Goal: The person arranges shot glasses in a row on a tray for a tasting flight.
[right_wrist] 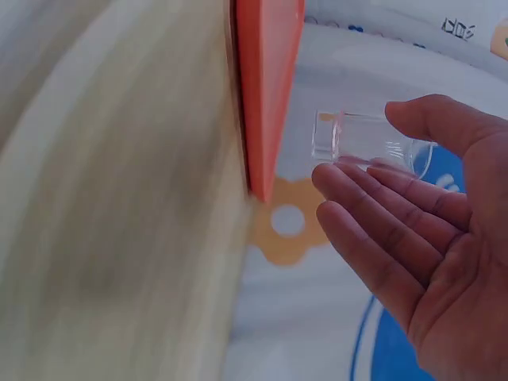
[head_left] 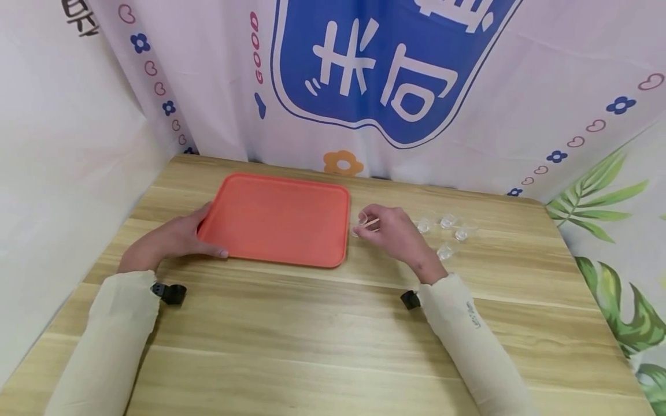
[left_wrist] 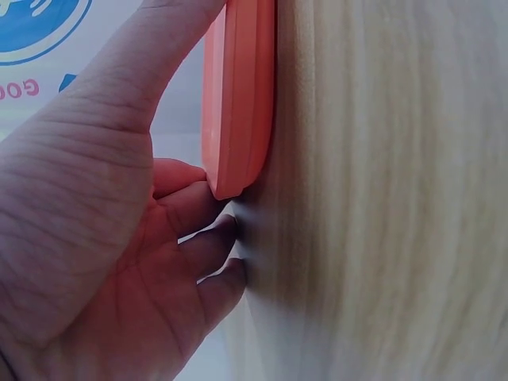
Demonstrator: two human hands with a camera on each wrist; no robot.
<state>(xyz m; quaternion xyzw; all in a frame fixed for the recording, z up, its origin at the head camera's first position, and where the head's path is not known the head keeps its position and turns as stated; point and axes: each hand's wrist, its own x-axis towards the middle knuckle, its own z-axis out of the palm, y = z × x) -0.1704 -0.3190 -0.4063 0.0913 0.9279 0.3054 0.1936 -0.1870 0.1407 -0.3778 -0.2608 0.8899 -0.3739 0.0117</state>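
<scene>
A red rectangular tray [head_left: 281, 222] lies flat on the wooden table. At its left end my left hand [head_left: 179, 237] grips the near corner, thumb along the front edge and fingers on the left side. The left wrist view shows the fingertips against the tray's lower edge, close to the tabletop. Just right of the tray, my right hand [head_left: 392, 231] pinches a small clear shot glass [right_wrist: 369, 139] between thumb and fingers. In the right wrist view the glass appears above the table, apart from the tray's edge.
Several more clear shot glasses [head_left: 445, 251] stand in a loose group on the table [head_left: 291, 341], right of my right hand. A printed curtain [head_left: 208, 75] hangs along the table's back edge. A leaf-patterned cloth [head_left: 614, 202] hangs on the right.
</scene>
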